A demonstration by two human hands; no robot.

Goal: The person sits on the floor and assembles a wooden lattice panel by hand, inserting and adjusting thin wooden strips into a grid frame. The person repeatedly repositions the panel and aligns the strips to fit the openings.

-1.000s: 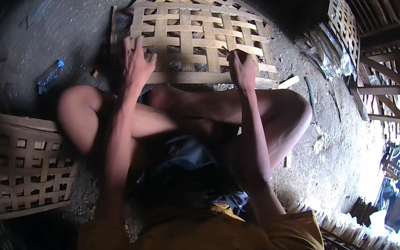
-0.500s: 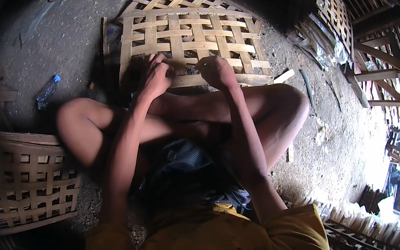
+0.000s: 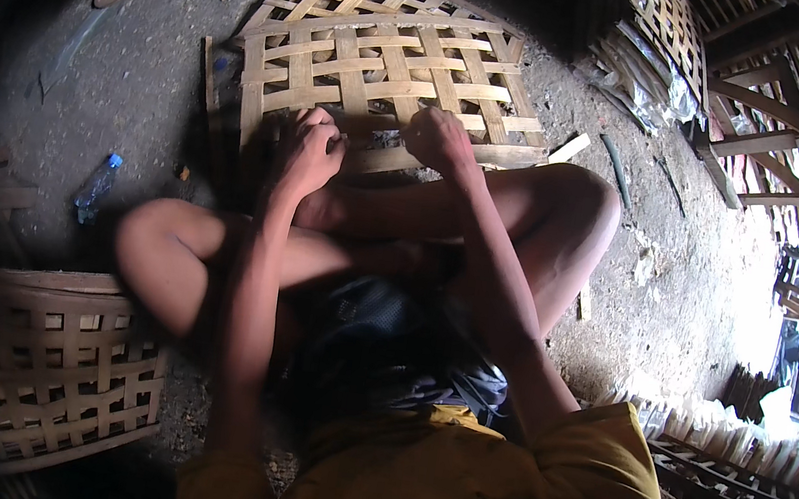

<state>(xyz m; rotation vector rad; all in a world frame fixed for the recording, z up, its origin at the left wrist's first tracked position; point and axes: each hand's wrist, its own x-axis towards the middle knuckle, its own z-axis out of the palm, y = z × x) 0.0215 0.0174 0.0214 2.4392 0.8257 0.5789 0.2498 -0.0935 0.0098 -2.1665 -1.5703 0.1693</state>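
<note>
We count two pale, overlapping lattices of flat woven strips [image 3: 349, 81] before us, one clear blue-capped plastic bottle [image 3: 96, 189] leftward. Our bare left hand [image 3: 312, 152] and right hand [image 3: 438, 141], fingers curled, grip we cannot tell what, closer together than a second ago.

No readable text or numbers.

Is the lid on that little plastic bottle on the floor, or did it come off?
On: a blue cap shows on the end of the clear bottle.
</note>
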